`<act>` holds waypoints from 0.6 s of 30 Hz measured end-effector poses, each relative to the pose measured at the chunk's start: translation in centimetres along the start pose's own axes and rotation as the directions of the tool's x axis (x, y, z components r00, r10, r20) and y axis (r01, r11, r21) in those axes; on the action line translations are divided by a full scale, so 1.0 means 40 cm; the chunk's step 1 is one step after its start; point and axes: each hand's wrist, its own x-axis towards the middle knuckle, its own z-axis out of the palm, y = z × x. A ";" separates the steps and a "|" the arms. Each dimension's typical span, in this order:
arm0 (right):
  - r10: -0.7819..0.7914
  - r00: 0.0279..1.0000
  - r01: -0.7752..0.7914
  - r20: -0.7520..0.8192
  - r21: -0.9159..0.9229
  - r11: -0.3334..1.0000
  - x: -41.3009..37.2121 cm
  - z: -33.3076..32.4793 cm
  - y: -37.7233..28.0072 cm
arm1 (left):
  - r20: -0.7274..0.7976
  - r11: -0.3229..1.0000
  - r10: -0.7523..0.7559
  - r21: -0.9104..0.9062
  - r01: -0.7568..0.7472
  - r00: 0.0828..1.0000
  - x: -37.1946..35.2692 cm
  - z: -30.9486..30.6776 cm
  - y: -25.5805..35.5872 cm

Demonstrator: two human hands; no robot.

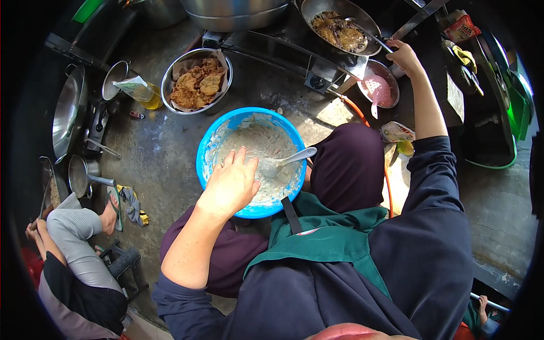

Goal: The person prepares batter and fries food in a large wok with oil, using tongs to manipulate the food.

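A grey, stained concrete floor [164, 153] fills the middle of the frame, crowded with cookware; this is a low, floor-level cooking spot seen from above the seated person's head. At the centre sits a blue bowl [207, 156], resting against the person's dark purple knee [348, 164]. It holds pale, thick batter [255, 141], and a white spoon [283, 161] lies in it with its handle pointing to the right rim.

The left hand [232, 181] reaches in from the lower left and rests on the batter with fingers stretched out and spread. It is released, gripping nothing, its thumb just beside the spoon's scoop.

The right hand [405, 56] is stretched far to the upper right of the frame, clenched around the end of a long-handled utensil [374, 37] that leads into a wok [362, 14]. Browned fritters [340, 31] fry in the wok, which stands on a burner at the top edge.

Below the wok, a pink skimmer [374, 90] lies in a small metal dish [391, 76], and an orange hose [368, 122] runs down past the knee. Left of the burner a paper-lined metal basin [167, 85] holds finished fritters, with a bag of yellow oil [139, 90] just beside it. Pans [71, 110] line the left edge. A green apron [328, 238] covers the person's dark blue top.

In the lower left another person sits — a grey trouser leg [76, 224] and a sandalled foot [113, 207] show.
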 end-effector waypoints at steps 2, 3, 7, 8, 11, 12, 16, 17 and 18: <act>-0.141 0.986 0.142 -0.086 0.011 0.990 -0.012 0.019 0.014 | 0.005 1.000 -0.003 0.005 0.003 1.000 0.000 0.001 0.001; -0.217 0.967 0.218 -0.130 -0.003 0.976 -0.014 0.032 0.026 | 0.008 1.000 -0.005 0.007 0.005 1.000 0.000 0.002 0.001; -0.282 0.926 0.267 -0.252 -0.095 0.959 -0.036 0.071 0.030 | -0.007 1.000 0.007 0.016 -0.007 1.000 -0.001 0.003 0.002; -0.282 0.918 0.257 -0.279 -0.124 0.958 -0.049 0.077 0.024 | -0.007 1.000 0.004 0.016 -0.004 1.000 -0.002 0.000 0.006; -0.288 0.915 0.255 -0.283 -0.148 0.956 -0.065 0.074 0.019 | -0.018 1.000 0.011 0.020 -0.011 1.000 -0.003 0.004 0.006; -0.295 0.911 0.259 -0.288 -0.157 0.953 -0.068 0.070 0.017 | -0.025 1.000 0.016 0.022 -0.016 1.000 -0.003 0.006 0.005; -0.303 0.927 0.256 -0.223 -0.215 0.942 -0.090 0.035 0.016 | -0.030 0.999 0.017 0.028 -0.017 0.999 -0.005 0.005 0.004; -0.308 0.926 0.260 -0.219 -0.223 0.940 -0.099 0.030 0.016 | -0.029 1.000 0.018 0.026 -0.017 0.999 -0.005 0.003 0.004; -0.313 0.925 0.263 -0.214 -0.230 0.937 -0.109 0.028 0.017 | -0.027 1.000 0.018 0.025 -0.017 0.999 -0.005 0.002 0.005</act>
